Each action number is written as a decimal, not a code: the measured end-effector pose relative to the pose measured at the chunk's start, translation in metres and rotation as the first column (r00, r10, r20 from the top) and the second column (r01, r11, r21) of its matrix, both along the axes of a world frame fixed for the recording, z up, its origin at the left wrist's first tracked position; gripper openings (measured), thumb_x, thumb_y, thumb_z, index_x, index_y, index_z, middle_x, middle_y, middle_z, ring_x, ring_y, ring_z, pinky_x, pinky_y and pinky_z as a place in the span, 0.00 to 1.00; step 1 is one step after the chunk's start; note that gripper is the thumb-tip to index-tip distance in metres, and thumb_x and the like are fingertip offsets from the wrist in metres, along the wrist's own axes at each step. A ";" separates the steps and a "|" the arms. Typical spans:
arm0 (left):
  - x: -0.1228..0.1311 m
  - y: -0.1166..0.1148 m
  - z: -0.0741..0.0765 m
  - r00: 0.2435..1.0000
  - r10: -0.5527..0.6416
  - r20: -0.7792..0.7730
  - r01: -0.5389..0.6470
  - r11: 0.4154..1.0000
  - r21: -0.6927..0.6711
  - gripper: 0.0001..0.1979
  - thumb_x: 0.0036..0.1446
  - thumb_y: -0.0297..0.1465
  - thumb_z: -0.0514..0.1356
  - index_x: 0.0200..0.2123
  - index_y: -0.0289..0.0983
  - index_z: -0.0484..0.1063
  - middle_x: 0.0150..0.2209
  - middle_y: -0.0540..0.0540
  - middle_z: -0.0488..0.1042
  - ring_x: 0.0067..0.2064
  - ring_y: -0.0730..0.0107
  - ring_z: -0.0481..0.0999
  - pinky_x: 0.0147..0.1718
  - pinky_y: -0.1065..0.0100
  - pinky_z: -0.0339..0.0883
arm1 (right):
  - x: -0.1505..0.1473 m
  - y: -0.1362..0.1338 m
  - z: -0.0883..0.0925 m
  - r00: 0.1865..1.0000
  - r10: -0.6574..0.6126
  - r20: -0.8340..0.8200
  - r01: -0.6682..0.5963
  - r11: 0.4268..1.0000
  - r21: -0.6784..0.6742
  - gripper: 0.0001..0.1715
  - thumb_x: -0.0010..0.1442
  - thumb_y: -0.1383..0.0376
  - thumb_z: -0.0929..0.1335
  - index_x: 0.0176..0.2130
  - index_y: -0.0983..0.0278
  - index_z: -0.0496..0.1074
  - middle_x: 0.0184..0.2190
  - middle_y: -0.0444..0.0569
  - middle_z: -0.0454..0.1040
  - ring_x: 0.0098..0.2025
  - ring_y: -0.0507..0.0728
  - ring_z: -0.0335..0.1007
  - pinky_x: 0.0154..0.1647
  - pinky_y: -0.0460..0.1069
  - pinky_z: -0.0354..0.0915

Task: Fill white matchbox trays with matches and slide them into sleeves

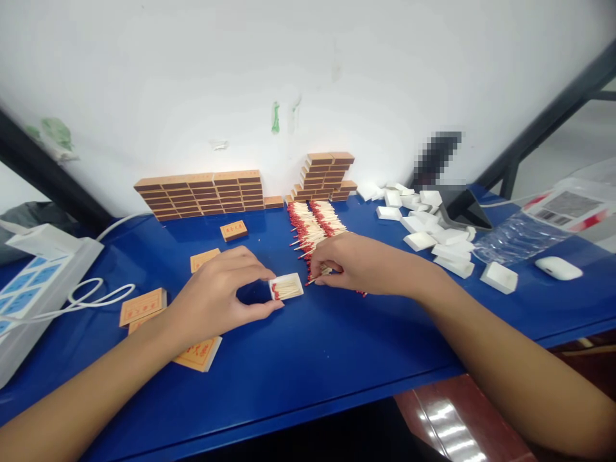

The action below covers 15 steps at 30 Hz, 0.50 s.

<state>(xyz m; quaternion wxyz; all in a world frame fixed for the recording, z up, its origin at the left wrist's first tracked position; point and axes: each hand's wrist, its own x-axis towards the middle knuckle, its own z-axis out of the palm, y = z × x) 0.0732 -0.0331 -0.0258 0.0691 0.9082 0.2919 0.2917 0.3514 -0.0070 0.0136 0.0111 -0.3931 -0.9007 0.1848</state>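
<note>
My left hand (226,289) grips a white matchbox tray (299,286) at its left end, thumb below and fingers above. Matches (287,287) with red heads lie inside the tray, heads toward my left hand. To the right, my right hand (344,264) is closed in a pinch on matches (315,278) at the near edge of a large match pile (308,228). How many it holds is hidden by the fingers. Orange matchbox sleeves (205,258) lie beside and under my left forearm. One closed matchbox (233,230) sits beyond my left hand.
Stacked matchboxes (202,196) line the wall at left, and a stepped stack (327,174) rises behind the pile. Several white trays (418,221) are heaped at right, near a phone-like dark object (464,208) and a white earbud case (558,268). A power strip (38,282) with cables stands at left.
</note>
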 end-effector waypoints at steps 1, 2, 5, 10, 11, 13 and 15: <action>0.000 0.000 0.000 1.000 0.001 -0.001 -0.001 1.000 0.000 0.11 0.60 0.35 0.73 0.45 0.39 0.81 0.38 0.48 0.82 0.41 0.65 0.78 0.39 0.64 0.72 | 0.000 0.000 0.000 1.000 0.005 0.000 -0.005 1.000 -0.001 0.05 0.65 0.70 0.72 0.38 0.64 0.81 0.36 0.48 0.82 0.34 0.54 0.72 0.36 0.49 0.60; 0.000 0.000 0.000 1.000 0.002 -0.002 -0.002 1.000 -0.001 0.11 0.60 0.35 0.73 0.45 0.39 0.81 0.38 0.48 0.82 0.41 0.65 0.78 0.39 0.64 0.72 | 0.001 0.000 0.000 1.000 0.011 0.003 -0.011 1.000 -0.002 0.06 0.65 0.70 0.71 0.38 0.64 0.81 0.36 0.48 0.82 0.34 0.54 0.72 0.36 0.49 0.60; 0.000 0.000 0.000 1.000 0.003 0.000 -0.003 1.000 0.001 0.11 0.60 0.35 0.73 0.44 0.39 0.81 0.38 0.48 0.82 0.41 0.65 0.78 0.39 0.64 0.72 | 0.003 -0.001 0.000 1.000 0.007 0.006 -0.007 1.000 -0.003 0.06 0.65 0.69 0.71 0.37 0.63 0.80 0.36 0.47 0.82 0.34 0.54 0.71 0.35 0.48 0.59; 0.000 0.000 0.000 1.000 0.005 -0.007 -0.005 1.000 -0.006 0.11 0.60 0.34 0.73 0.44 0.40 0.81 0.38 0.48 0.82 0.40 0.66 0.78 0.39 0.64 0.72 | 0.009 0.000 0.003 0.999 -0.026 0.030 0.025 1.000 0.011 0.05 0.64 0.67 0.71 0.35 0.62 0.79 0.34 0.46 0.81 0.33 0.54 0.71 0.34 0.48 0.58; 0.000 0.000 0.000 1.000 0.007 -0.008 -0.007 1.000 -0.004 0.11 0.60 0.34 0.73 0.44 0.40 0.81 0.38 0.48 0.82 0.40 0.66 0.78 0.39 0.64 0.72 | 0.009 0.000 0.003 0.999 -0.029 0.039 0.028 1.000 0.002 0.05 0.64 0.67 0.71 0.35 0.62 0.79 0.34 0.47 0.81 0.33 0.54 0.71 0.34 0.48 0.58; 0.001 0.000 0.001 1.000 0.009 -0.009 -0.009 1.000 0.000 0.11 0.60 0.35 0.73 0.44 0.40 0.81 0.38 0.48 0.82 0.40 0.65 0.78 0.39 0.64 0.73 | 0.010 -0.001 0.004 0.998 -0.035 0.057 0.037 0.999 -0.035 0.06 0.64 0.67 0.71 0.35 0.62 0.80 0.33 0.47 0.81 0.31 0.54 0.71 0.33 0.49 0.58; 0.001 0.000 0.001 1.000 0.007 -0.009 -0.007 1.000 -0.003 0.11 0.60 0.34 0.73 0.44 0.40 0.81 0.38 0.48 0.82 0.41 0.65 0.78 0.39 0.64 0.73 | 0.011 -0.002 0.005 0.996 -0.047 0.073 0.052 0.996 -0.071 0.07 0.64 0.67 0.70 0.36 0.62 0.80 0.30 0.46 0.80 0.29 0.54 0.71 0.31 0.49 0.58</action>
